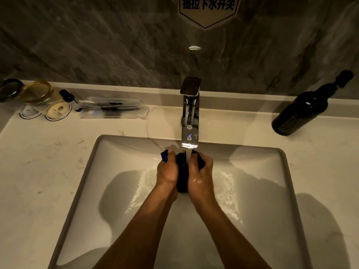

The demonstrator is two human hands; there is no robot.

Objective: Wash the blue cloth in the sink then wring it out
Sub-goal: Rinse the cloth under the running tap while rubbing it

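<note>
The blue cloth is bunched up dark and wet between both hands, held over the white rectangular sink. My left hand grips its left side, and a blue corner sticks out above the fingers. My right hand grips the right side and has soap bubbles on it. Water runs from the chrome faucet straight onto the cloth between the two hands. Foamy water spreads over the basin floor on either side of my wrists.
A dark bottle lies tilted on the counter at the right. At the back left stand glass jars, a small pump bottle and a clear packet. A grey stone wall with a sign rises behind.
</note>
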